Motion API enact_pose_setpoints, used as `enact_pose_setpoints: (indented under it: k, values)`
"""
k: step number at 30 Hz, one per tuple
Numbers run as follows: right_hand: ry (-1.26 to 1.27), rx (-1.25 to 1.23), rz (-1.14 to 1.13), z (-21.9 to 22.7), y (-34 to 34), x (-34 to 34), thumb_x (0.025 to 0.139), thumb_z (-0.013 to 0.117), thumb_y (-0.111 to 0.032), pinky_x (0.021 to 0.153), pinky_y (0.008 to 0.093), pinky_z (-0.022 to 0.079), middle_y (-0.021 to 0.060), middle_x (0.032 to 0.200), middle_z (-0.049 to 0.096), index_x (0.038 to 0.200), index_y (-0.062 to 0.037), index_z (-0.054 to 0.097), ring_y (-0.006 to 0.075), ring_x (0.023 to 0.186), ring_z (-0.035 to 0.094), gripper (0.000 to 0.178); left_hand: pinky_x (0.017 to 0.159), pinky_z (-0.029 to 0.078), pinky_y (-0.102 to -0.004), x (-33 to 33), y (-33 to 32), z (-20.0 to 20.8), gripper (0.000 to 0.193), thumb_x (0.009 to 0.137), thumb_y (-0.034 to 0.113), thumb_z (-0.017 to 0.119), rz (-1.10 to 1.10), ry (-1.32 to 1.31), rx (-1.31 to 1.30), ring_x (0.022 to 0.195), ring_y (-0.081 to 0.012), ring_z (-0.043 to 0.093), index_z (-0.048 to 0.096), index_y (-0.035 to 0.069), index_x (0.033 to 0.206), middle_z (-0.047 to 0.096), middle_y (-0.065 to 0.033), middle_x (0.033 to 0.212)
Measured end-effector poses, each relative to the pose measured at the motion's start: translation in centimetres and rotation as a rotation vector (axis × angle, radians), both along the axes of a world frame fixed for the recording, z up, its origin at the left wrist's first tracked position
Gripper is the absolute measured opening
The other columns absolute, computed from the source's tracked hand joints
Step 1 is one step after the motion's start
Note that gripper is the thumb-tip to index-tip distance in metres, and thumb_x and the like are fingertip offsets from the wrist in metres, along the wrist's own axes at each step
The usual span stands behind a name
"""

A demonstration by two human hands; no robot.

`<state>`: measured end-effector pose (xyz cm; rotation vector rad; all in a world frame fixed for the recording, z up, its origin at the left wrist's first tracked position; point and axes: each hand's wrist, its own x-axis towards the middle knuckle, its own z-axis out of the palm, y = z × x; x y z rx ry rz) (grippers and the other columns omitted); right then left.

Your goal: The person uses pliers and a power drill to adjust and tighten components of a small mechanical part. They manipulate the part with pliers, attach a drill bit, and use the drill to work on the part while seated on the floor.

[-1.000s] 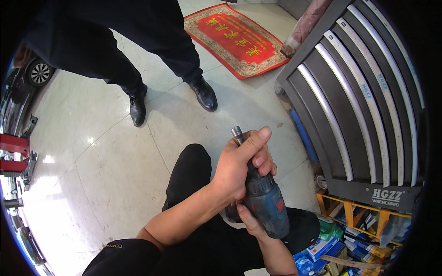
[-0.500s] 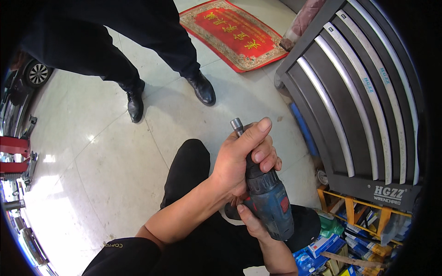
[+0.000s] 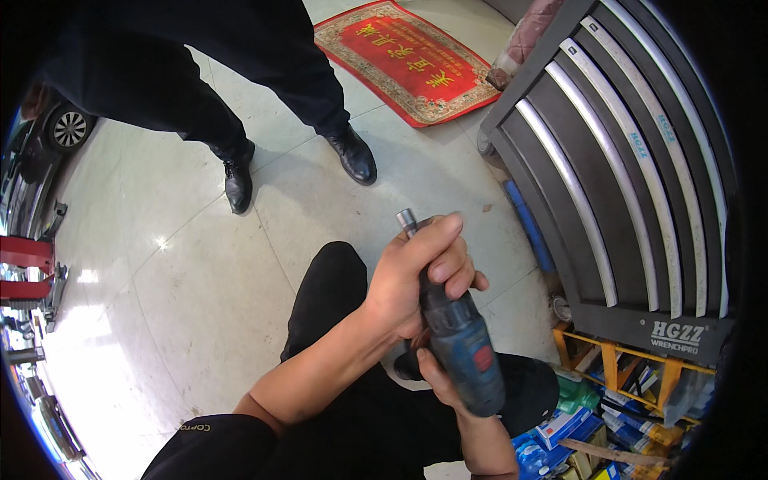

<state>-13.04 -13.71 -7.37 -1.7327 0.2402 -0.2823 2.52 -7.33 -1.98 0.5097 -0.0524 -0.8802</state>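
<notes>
A blue and black cordless drill (image 3: 470, 364) with a red patch on its housing is held over my lap, its nose pointing away from me. A silver socket bit (image 3: 406, 218) sticks out at the front. My left hand (image 3: 412, 268) is wrapped round the chuck end and the base of the bit, thumb lying along the top. Lower down, my right hand (image 3: 440, 380) grips the drill by its handle. Most of that hand's fingers and the trigger are hidden under the drill body.
A person in dark trousers and black shoes (image 3: 352, 156) stands ahead on the tiled floor (image 3: 200, 288). A red mat (image 3: 412, 60) lies beyond. On my right are a grey tool cabinet (image 3: 560, 200) and a yellow rack (image 3: 616, 364) with boxes. A dark car (image 3: 48, 152) is at far left.
The drill has shifted slightly left and turned a little about its length in my hands. Both hands moved with it and kept their hold.
</notes>
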Motion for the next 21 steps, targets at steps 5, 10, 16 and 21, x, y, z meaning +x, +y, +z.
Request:
enact_pose_setpoints:
  k: [5,10,16,21]
  values:
    - [-0.068,-0.504,-0.093,0.3,0.0,0.5,0.077,0.072,-0.009,0.060,0.0329,0.051,0.0067,0.077,0.063,0.082,-0.0075,0.061,0.0192,0.063,0.061,0.012,0.072,0.052,-0.0367,-0.5,0.5,1.3,0.040,0.100,0.033,0.053,0.000,-0.030,0.171,0.054,-0.0100,0.047,0.040,0.019,0.065,0.037,0.0074,0.054]
    - [-0.011,-0.119,0.101,0.4,-0.5,0.6,0.078,0.070,-0.007,0.064,0.0320,0.050,0.0066,0.080,0.062,0.086,-0.0075,0.061,0.0192,0.069,0.060,0.013,0.070,0.050,-0.0360,-0.2,0.2,0.6,0.040,0.100,0.031,0.053,0.053,0.049,0.163,0.052,-0.0099,0.045,0.040,0.019,0.064,0.037,0.0075,0.054]
    - [0.233,0.300,0.017,1.2,0.6,-1.0,0.083,0.067,-0.006,0.077,0.0310,0.049,0.0050,0.089,0.061,0.099,-0.0053,0.060,0.0155,0.083,0.059,0.018,0.069,0.048,-0.0350,-0.9,0.9,1.4,0.040,0.100,0.031,0.052,0.005,0.004,-0.016,0.051,-0.0093,0.044,0.040,0.020,0.063,0.037,0.0079,0.053]
    - [0.033,0.202,0.043,3.2,0.5,0.5,0.083,0.067,-0.006,0.078,0.0294,0.048,0.0032,0.088,0.060,0.101,-0.0057,0.059,0.0134,0.083,0.058,0.020,0.068,0.048,-0.0339,-0.4,0.2,1.5,0.040,0.100,0.031,0.052,0.016,-0.006,0.119,0.050,-0.0088,0.043,0.040,0.020,0.064,0.037,0.0081,0.052]
